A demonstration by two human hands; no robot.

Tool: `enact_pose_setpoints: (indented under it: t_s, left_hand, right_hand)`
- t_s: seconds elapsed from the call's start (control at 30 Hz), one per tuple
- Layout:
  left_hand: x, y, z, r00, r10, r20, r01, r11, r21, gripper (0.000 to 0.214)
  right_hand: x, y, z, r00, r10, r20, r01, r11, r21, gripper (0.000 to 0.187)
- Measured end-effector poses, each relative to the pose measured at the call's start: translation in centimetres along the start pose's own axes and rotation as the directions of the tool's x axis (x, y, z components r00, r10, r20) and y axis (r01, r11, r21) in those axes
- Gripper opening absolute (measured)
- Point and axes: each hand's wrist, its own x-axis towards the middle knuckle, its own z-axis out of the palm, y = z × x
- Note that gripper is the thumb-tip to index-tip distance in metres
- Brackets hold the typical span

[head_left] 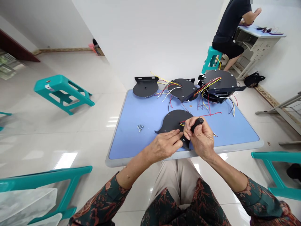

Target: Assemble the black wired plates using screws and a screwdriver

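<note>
A round black metal plate (172,121) with a bent flange lies at the front of the blue table (134,141). Red and yellow wires come out near its middle. Across its near edge rests my left hand (164,145), fingers stretched out and touching the plate. My right hand (201,138) is wrapped around the black handle of a screwdriver (197,124), above the plate's right side; its tip is hidden. A small pile of silver screws (140,128) sits to the left of the plate.
Along the table's far edge lie more black plates: a single one (145,88), some with wires (182,89), and a stack (219,81). Green stools (62,89) stand on the floor around. Another person (231,28) sits at a desk (263,34) at the back right.
</note>
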Motion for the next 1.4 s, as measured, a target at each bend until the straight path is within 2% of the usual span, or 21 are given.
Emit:
enact_pose_setpoints:
  t_s: [0.23, 0.37, 0.47, 0.57, 0.67, 0.77, 0.83, 0.9, 1.0, 1.07, 1.13, 1.23, 1.33, 1.4]
  left_hand:
    - [0.2, 0.0, -0.2, 1.0, -0.002, -0.003, 0.002, 1.0, -0.024, 0.025]
    - [-0.1, -0.1, 0.4, 0.997, 0.01, -0.08, -0.011, 1.0, -0.013, 0.022]
    - [-0.2, -0.2, 0.6, 0.997, 0.0, -0.071, 0.0, 1.0, -0.01, 0.023]
    - [-0.2, -0.1, 0.5, 1.0, 0.006, -0.027, -0.006, 1.0, -0.009, 0.024]
    - [-0.3, -0.1, 0.4, 1.0, 0.012, -0.012, -0.012, 1.0, 0.001, 0.022]
    - [-0.4, -0.1, 0.5, 1.0, 0.011, -0.004, -0.011, 1.0, 0.001, 0.022]
    - [-0.5, -0.2, 0.6, 1.0, 0.009, 0.002, -0.009, 1.0, 0.006, 0.023]
    - [-0.6, -0.2, 0.7, 1.0, 0.008, 0.008, -0.008, 1.0, 0.011, 0.025]
    - [-0.6, -0.4, 0.7, 1.0, 0.015, 0.015, -0.015, 1.0, -0.007, 0.025]
    - [-0.5, -0.4, 0.7, 1.0, 0.013, 0.013, -0.013, 0.999, -0.033, 0.024]
    - [-0.3, -0.4, 0.3, 0.999, -0.012, 0.031, 0.014, 0.997, -0.077, 0.023]
    - [0.3, -0.2, -0.9, 0.982, -0.133, 0.131, 0.158, 0.967, -0.201, 0.026]
    - [1.4, 0.0, -2.2, 0.925, -0.285, 0.254, 0.364, 0.856, -0.367, 0.031]
    - [2.4, 0.0, -2.5, 0.871, -0.368, 0.324, 0.483, 0.759, -0.437, 0.024]
  right_hand:
    - [-0.2, 0.2, -0.4, 0.999, 0.01, 0.032, -0.007, 0.996, -0.087, 0.017]
    - [0.0, -0.3, -0.6, 0.996, 0.002, 0.092, 0.017, 0.977, -0.21, 0.041]
    - [0.3, -1.4, -0.9, 0.986, 0.001, 0.164, 0.057, 0.936, -0.346, 0.037]
    - [0.8, -3.2, -1.5, 0.966, 0.018, 0.256, 0.142, 0.792, -0.594, 0.031]
    - [1.2, -5.3, -2.1, 0.924, 0.049, 0.379, 0.297, 0.535, -0.791, 0.035]
    - [1.3, -7.0, -2.2, 0.895, 0.027, 0.444, 0.421, 0.272, -0.865, 0.032]
    - [1.3, -7.8, -1.7, 0.886, 0.064, 0.459, 0.451, 0.111, -0.886, 0.025]
    - [1.5, -8.3, -0.9, 0.882, 0.156, 0.445, 0.455, -0.036, -0.89, 0.023]
    - [1.9, -8.6, 0.5, 0.902, 0.251, 0.352, 0.405, -0.205, -0.891, 0.028]
    - [2.3, -8.6, 1.2, 0.926, 0.267, 0.266, 0.335, -0.261, -0.905, 0.03]
    - [2.5, -8.4, 1.6, 0.941, 0.264, 0.21, 0.284, -0.281, -0.917, 0.031]
    - [2.4, -8.3, 1.7, 0.948, 0.252, 0.193, 0.263, -0.284, -0.922, 0.033]
    - [2.2, -8.4, 1.7, 0.951, 0.251, 0.178, 0.249, -0.29, -0.924, 0.035]
    - [2.1, -8.5, 1.8, 0.951, 0.263, 0.165, 0.243, -0.3, -0.922, 0.035]
